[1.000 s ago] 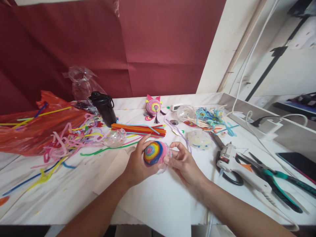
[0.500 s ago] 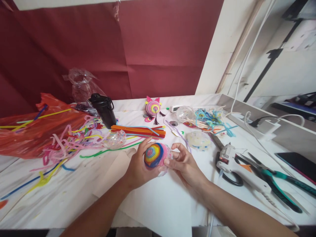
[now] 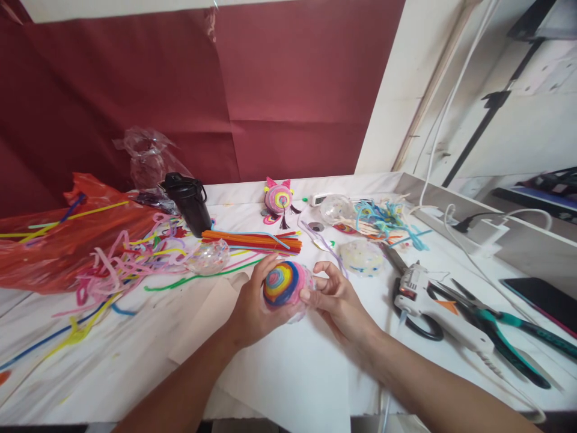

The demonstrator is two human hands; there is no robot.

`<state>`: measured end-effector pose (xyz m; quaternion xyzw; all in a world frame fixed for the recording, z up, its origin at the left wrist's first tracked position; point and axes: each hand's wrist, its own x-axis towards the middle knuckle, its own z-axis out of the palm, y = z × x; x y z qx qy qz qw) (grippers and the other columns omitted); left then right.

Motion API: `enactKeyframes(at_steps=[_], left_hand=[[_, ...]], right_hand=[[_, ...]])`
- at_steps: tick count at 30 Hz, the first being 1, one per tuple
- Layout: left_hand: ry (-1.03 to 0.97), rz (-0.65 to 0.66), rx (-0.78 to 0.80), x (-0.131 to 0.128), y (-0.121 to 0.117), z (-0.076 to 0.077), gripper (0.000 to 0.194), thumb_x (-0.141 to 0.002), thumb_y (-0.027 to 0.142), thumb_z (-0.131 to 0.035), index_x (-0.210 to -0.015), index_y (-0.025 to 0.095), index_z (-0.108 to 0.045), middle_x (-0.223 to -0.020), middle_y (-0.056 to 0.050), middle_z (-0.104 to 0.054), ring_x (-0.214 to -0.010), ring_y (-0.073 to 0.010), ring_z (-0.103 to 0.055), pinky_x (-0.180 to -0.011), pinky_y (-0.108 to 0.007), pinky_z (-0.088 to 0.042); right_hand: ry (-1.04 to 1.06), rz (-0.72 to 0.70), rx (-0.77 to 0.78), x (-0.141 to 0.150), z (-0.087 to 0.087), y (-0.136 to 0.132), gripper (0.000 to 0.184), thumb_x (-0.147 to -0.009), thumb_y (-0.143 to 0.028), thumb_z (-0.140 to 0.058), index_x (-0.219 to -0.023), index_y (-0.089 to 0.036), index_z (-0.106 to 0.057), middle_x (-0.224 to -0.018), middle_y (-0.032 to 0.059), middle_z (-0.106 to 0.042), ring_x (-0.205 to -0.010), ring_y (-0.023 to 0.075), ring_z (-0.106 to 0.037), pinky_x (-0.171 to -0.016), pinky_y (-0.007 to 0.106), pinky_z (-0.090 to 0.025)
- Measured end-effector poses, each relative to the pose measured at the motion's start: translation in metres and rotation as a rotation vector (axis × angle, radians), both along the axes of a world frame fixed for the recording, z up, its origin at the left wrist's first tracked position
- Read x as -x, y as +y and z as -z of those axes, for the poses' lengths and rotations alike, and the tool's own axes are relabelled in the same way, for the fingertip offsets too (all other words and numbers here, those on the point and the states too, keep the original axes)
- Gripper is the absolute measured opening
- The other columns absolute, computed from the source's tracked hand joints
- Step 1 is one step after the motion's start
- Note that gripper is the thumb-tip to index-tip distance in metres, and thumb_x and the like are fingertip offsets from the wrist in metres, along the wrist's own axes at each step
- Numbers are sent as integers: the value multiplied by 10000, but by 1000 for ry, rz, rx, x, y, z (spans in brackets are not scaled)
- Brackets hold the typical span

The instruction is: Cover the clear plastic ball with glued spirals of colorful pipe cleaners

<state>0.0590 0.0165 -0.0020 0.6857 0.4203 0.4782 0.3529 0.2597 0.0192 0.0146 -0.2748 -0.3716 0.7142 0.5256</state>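
Held over the white paper [image 3: 293, 373] is a ball [image 3: 282, 282] with rings of pink, blue, yellow and orange coiled on its face; clear plastic shows along its lower right side. My left hand [image 3: 255, 304] wraps round its left side and underside. At its right edge, the thumb and fingers of my right hand [image 3: 336, 300] press on the pink outer ring. Whether a loose strand lies between those right fingertips is too small to tell. Behind the ball lies a bundle of orange pipe cleaners [image 3: 252, 241].
To the right are a glue gun [image 3: 444, 316], pliers [image 3: 500, 331] and a phone [image 3: 545, 300]. Tangled pipe cleaners [image 3: 112, 264], a red plastic bag [image 3: 40, 246] and a black bottle [image 3: 187, 204] stand left. A pink eared figure [image 3: 279, 197] and clear domes [image 3: 362, 258] are behind.
Both hands keep the same hold on the ball. The whole view has shifted very slightly; nothing on the table has visibly moved.
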Motion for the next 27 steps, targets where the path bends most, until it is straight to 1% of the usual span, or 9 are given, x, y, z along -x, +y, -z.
enactKeyframes(at_steps=[6, 11, 14, 18, 21, 24, 27], left_hand=[[-30, 4, 8, 0, -2, 4, 925, -831, 429, -889, -1604, 261, -408, -1578, -198, -645, -1468, -363, -631, -1203, -504, -547], [-27, -12, 25, 1, -1, 5, 941, -829, 472, -881, -1602, 245, -394, -1597, -221, -618, -1468, -370, -626, -1210, -515, -535], [-28, -27, 22, 2, 1, 4, 966, -815, 490, -887, -1595, 231, -379, -1590, -232, -619, -1471, -378, -621, -1225, -529, -519], [-33, -27, 32, 2, 2, 1, 942, -807, 514, -891, -1570, 226, -420, -1595, -236, -609, -1455, -384, -637, -1201, -518, -541], [-41, -20, 51, 2, 3, 0, 920, -800, 524, -897, -1551, 234, -452, -1593, -229, -616, -1467, -387, -629, -1184, -511, -557], [-68, -10, 73, 2, 6, 1, 1010, -783, 517, -918, -1596, 249, -383, -1570, -216, -647, -1460, -372, -642, -1195, -516, -550], [-94, -15, 74, 3, 10, 3, 1041, -780, 499, -926, -1612, 253, -351, -1566, -217, -654, -1461, -360, -646, -1212, -524, -535]], right_hand=[[0, -15, -10, -1, 0, -1, 760, -524, -309, -1122, -970, -276, -508, -719, -28, -838, -621, 224, -813, -631, 312, -664], [7, -11, -15, 0, 1, 0, 758, -523, -307, -1120, -974, -276, -512, -725, -22, -843, -626, 236, -818, -641, 331, -672], [21, -12, -12, 2, 2, 1, 758, -518, -297, -1121, -978, -273, -518, -740, -14, -850, -609, 234, -814, -622, 321, -663], [35, -21, -18, 2, 4, 3, 737, -539, -293, -1120, -978, -267, -528, -740, -18, -848, -615, 215, -814, -606, 281, -644], [40, -21, -24, 2, 4, 4, 744, -534, -314, -1125, -979, -269, -530, -739, -27, -845, -610, 216, -813, -621, 307, -667], [44, -17, -33, 2, 6, 5, 760, -514, -322, -1130, -978, -275, -530, -718, -41, -836, -624, 236, -820, -647, 361, -699], [54, -12, -40, 2, 8, 7, 766, -506, -324, -1132, -980, -276, -533, -690, -62, -822, -614, 226, -816, -648, 355, -704]])
